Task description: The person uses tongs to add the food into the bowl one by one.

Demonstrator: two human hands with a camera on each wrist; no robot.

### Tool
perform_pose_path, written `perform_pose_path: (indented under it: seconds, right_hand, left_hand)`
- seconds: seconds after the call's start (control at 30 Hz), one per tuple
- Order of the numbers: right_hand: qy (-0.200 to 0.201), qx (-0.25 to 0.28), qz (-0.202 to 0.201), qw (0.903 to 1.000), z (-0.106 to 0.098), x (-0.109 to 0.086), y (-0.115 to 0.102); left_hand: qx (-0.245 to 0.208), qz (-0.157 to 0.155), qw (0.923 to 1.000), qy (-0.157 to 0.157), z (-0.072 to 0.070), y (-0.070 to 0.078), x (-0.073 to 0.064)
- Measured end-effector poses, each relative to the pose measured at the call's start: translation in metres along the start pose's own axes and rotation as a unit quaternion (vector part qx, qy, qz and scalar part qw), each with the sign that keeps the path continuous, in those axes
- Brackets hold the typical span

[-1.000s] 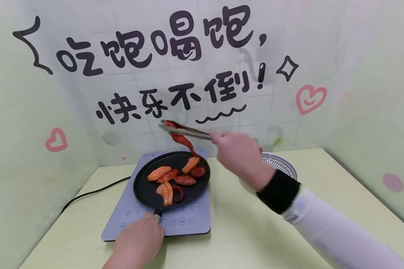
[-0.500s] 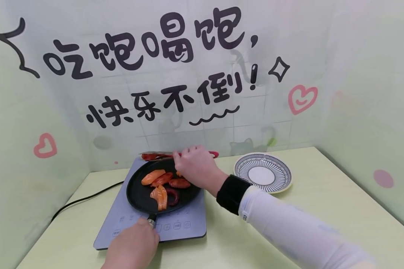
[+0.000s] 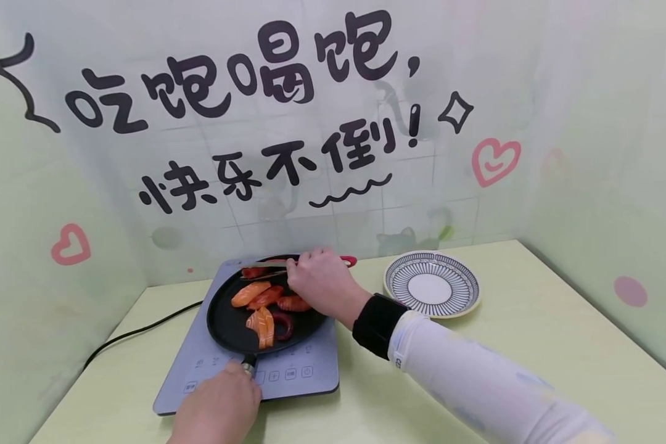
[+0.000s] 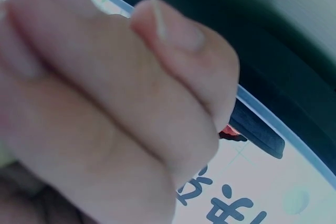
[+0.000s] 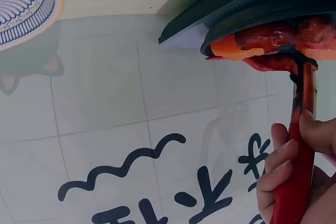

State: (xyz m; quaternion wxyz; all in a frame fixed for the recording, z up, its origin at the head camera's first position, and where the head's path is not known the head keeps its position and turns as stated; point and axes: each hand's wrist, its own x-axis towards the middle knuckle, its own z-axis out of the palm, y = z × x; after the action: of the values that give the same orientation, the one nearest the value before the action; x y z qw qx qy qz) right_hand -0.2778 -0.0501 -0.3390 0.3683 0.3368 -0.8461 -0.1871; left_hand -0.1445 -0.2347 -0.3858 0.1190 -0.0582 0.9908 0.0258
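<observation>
My left hand (image 3: 220, 404) grips the handle of a black flat frying pan (image 3: 227, 327); its curled fingers fill the left wrist view. In my right hand (image 3: 322, 277) are metal tongs with a red handle (image 5: 294, 177), held low over the pan's far side. Between or against the tongs' tips lies a long red food piece (image 3: 252, 272); whether they still pinch it I cannot tell. Around the pan are orange, white-striped salmon-like slices (image 3: 262, 327), a red slice (image 3: 266, 297), a scored reddish-brown piece (image 3: 294, 303) and a dark red curl (image 3: 282, 327). My right hand hides the pan's far right part.
Beneath the pan is a grey-blue induction cooktop (image 3: 183, 370) with a black cord (image 3: 139, 322) running left. A patterned plate (image 3: 430, 288) stands to the right on the pale table (image 3: 422, 394). A printed wall sheet (image 3: 288, 228) rises close behind.
My right hand has come down and left with the tongs, bringing the long red piece from the air to the pan's far side. The left hand keeps its grip on the handle.
</observation>
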Motion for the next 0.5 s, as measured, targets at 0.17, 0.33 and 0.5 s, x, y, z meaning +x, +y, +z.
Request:
perform_pose_path:
  seconds: [0.17,0.33,0.5]
  right_hand:
    - [-0.042,0.060,0.016,0.9972,-0.001,0.002,0.001]
    - [-0.111,0.127,0.046,0.9846,-0.004,0.003,0.004]
    - [-0.185,0.229,0.114,0.9489,-0.012,0.007,0.013]
  left_hand:
    - [0.000,0.002,1.0000,0.002,0.000,0.000,0.000]
    - [-0.001,0.000,1.0000,-0.004,-0.001,0.001,0.000]
    - [-0.003,-0.006,1.0000,-0.005,-0.002,0.002,-0.001]
